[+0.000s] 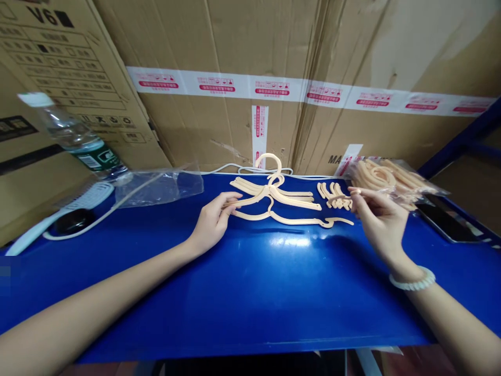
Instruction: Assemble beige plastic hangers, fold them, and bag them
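Note:
At the left arm end of a beige folding clothes hanger (pixel 291 200), my left hand (pixel 212 219) pinches with thumb and fingers. The hanger's hook points up and away from me. Another beige hanger (pixel 297 221) lies spread just in front, with a small curved piece joined at its right end. More hanger arms (pixel 243 185) lie behind. My right hand (pixel 381 222) is closed in a pinch on a small curved beige piece (pixel 337 198), partly hidden by the fingers. Beneath and beside it lies a group of similar small curved pieces (pixel 323 192).
A clear bag of beige hanger parts (pixel 391 177) and a phone (pixel 446 223) lie at right. At left are a water bottle (pixel 80 137), a pale comb (pixel 80 201), a black round object (pixel 74 221), a white cable and a plastic bag (pixel 168 185). Cardboard boxes (pixel 219 125) wall the back.

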